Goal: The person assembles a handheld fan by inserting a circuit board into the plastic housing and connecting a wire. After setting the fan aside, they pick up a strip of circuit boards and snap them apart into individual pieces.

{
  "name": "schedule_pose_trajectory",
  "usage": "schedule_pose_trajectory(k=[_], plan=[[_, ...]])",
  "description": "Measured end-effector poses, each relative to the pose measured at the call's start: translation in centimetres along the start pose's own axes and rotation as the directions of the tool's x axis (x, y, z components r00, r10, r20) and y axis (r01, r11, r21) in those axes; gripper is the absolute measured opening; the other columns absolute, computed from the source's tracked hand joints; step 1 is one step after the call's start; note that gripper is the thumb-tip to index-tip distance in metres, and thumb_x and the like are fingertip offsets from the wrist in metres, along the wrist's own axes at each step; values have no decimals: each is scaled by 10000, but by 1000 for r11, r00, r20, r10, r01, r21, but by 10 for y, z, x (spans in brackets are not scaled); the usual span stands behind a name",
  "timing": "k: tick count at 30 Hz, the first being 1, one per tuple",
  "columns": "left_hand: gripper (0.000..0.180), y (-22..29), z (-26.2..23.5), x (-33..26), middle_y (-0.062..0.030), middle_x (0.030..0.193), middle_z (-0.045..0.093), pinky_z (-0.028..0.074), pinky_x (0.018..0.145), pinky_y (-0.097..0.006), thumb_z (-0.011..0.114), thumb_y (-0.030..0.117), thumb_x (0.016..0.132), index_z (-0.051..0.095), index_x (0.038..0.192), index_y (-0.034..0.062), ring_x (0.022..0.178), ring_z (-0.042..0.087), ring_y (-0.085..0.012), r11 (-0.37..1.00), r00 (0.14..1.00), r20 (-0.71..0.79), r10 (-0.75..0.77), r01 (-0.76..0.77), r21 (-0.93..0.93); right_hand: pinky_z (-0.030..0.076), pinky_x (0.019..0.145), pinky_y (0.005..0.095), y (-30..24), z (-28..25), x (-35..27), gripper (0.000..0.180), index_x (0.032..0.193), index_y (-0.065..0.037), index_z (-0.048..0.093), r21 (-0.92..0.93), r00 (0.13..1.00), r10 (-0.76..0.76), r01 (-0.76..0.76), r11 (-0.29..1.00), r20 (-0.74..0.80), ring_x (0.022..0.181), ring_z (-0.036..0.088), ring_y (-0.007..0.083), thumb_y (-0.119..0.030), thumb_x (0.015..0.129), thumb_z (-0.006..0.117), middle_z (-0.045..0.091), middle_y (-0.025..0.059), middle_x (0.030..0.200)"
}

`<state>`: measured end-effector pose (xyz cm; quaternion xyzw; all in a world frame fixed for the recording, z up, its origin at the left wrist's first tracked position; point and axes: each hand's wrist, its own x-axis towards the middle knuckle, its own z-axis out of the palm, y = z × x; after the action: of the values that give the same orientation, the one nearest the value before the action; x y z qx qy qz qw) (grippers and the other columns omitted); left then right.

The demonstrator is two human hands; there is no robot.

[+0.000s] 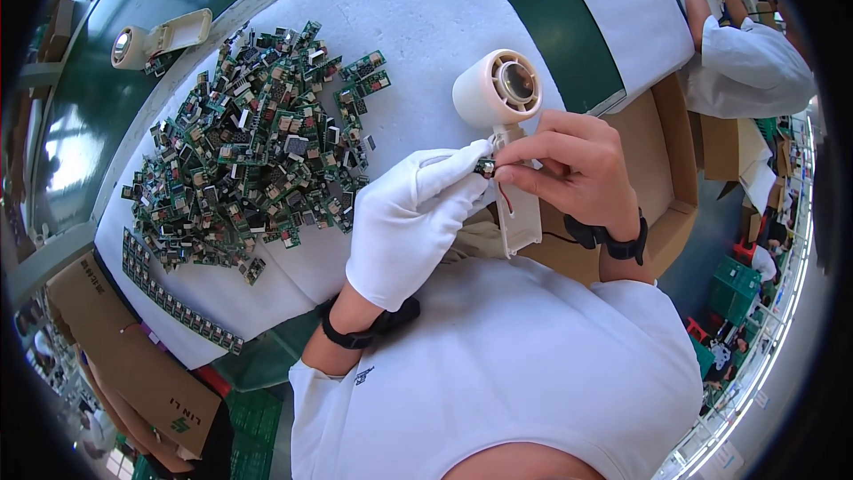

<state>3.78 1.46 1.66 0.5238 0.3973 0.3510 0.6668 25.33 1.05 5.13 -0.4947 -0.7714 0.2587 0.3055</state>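
My left hand (402, 218), in a white glove, pinches a small green circuit board (484, 166) between thumb and fingers. From the other side my bare right hand (576, 163) closes thumb and forefinger at the board's right edge. Just behind the fingertips is a cream handheld fan (474, 100), its round head pointing away from me. Its open handle shell (522, 224) extends toward my body under my right hand. A thin red wire (506, 199) runs down from the board into the shell. The fingers partly hide the board and the fan's neck.
A large heap of small circuit boards (258, 142) covers the white table mat (413, 0) on the left. A strip of joined boards (173, 302) lies along the near left edge. Another opened fan (131, 47) is at the far left. An open cardboard box (653, 156) stands at right.
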Motion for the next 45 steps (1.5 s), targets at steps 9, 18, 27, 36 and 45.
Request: schedule_pose_trajectory(k=[9, 18, 27, 36, 45], plan=[[339, 10, -1, 3, -45, 1080, 684, 534, 849, -233, 679, -7, 918, 686, 1253, 44, 941, 653, -84, 950, 975, 67, -212, 221, -220, 301, 492, 225, 12, 16, -17, 175, 921, -52, 770, 336, 975, 215, -184, 924, -58, 563, 448, 38, -80, 769, 852, 591, -3, 714], [329, 9, -3, 3, -44, 1067, 687, 534, 834, -237, 692, 3, 914, 694, 1241, 42, 930, 652, -86, 973, 977, 67, -204, 210, -101, 399, 565, 179, 14, 19, -24, 134, 919, -11, 733, 562, 933, 353, -328, 759, 67, 665, 569, 39, -32, 816, 816, 693, 47, 873], [317, 4, -3, 2, -52, 1016, 695, 535, 819, -237, 701, -6, 899, 708, 1213, 38, 899, 655, -93, 981, 982, 59, -180, 183, -69, 393, 562, 169, 15, 30, -30, 150, 935, -7, 720, 586, 938, 346, -286, 758, 11, 665, 567, 35, -14, 816, 811, 705, 49, 904], [322, 4, 2, 2, -51, 992, 682, 550, 797, -241, 681, -27, 905, 702, 1219, 40, 891, 668, -97, 983, 989, -25, -147, 143, -116, 322, 539, 165, 7, 30, -23, 163, 938, -25, 720, 453, 922, 388, -349, 820, 8, 608, 457, 12, -16, 809, 818, 687, 32, 867], [313, -5, 3, 1, -56, 1059, 675, 560, 816, -238, 653, -37, 923, 685, 1230, 16, 923, 672, -103, 999, 999, -41, 17, -16, 31, 474, 663, 263, 1, 14, -19, 240, 930, -98, 760, 9, 977, -129, 133, 991, -171, 791, 607, 166, -35, 715, 847, 697, 31, 823]])
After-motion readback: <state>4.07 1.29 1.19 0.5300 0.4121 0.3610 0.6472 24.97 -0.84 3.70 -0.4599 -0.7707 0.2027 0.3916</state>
